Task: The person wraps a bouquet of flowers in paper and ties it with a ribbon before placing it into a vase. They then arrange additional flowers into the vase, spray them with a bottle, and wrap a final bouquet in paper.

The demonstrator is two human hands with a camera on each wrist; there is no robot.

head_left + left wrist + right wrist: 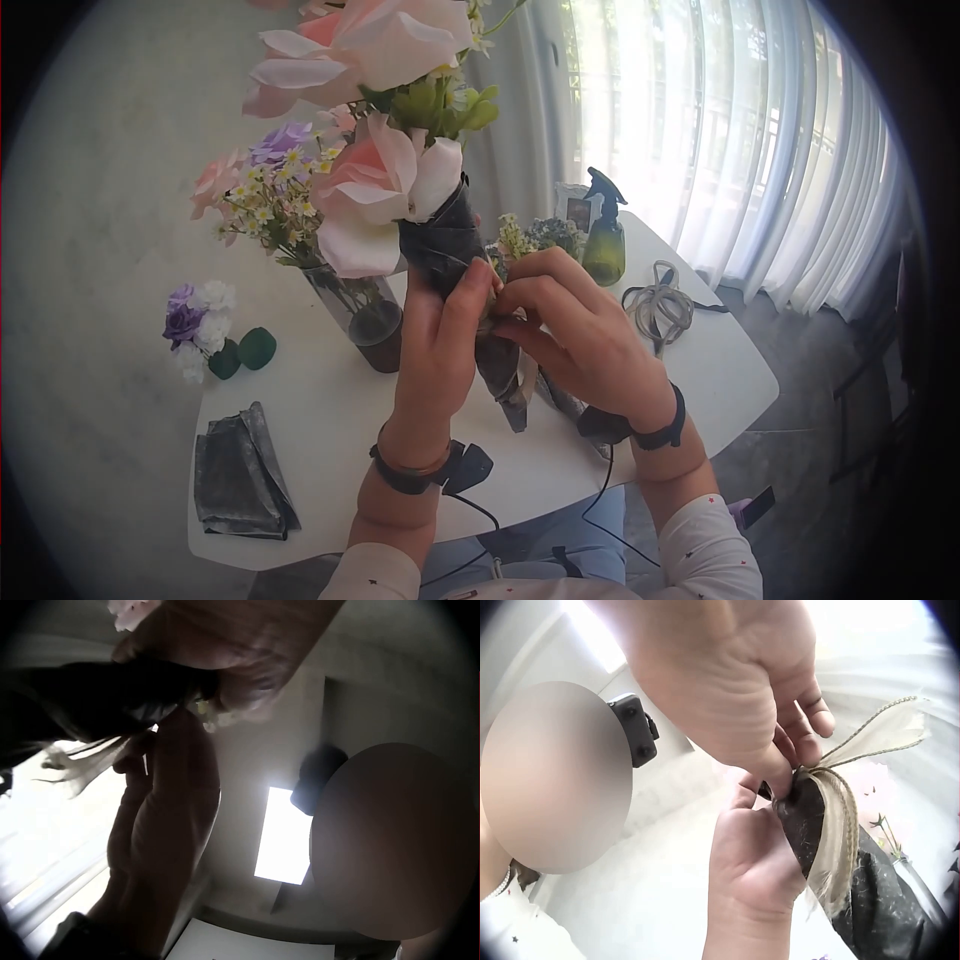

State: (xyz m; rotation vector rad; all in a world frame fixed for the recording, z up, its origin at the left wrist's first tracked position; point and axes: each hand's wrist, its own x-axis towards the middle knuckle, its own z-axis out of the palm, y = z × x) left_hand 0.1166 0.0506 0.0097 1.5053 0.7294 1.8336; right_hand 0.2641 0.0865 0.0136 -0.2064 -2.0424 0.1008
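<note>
The bouquet (445,235) is held up over the middle of the desk (330,450): large pink roses (375,180) and green leaves (430,105) at the top, a dark wrap (440,240) narrowing down towards the near edge. The left hand (435,340) has its grip closed round the wrapped stems just below the lowest rose. The right hand (590,340) has a narrow grip, its thumb and bent fingers pinching at the wrap right beside the left thumb. The right wrist view shows a pale ribbon (836,840) with corded edges at that spot, one loop standing out and another part hanging down along the wrap. The left wrist view is dark; both hands meet at the wrap there too.

Behind the bouquet, towards the desk's far left, stands a clear vase (377,322) of pink, purple and small white flowers. A purple and white bunch (200,325) with two round dark leaves (257,348) lies at the left edge. Folded dark sheets (240,480) lie by the near left corner. Towards the far right corner stand a green spray bottle (604,250) and a small white frame (577,208), with small blooms (555,235) nearby. A loose grey coil (662,310) lies nearer the right edge.
</note>
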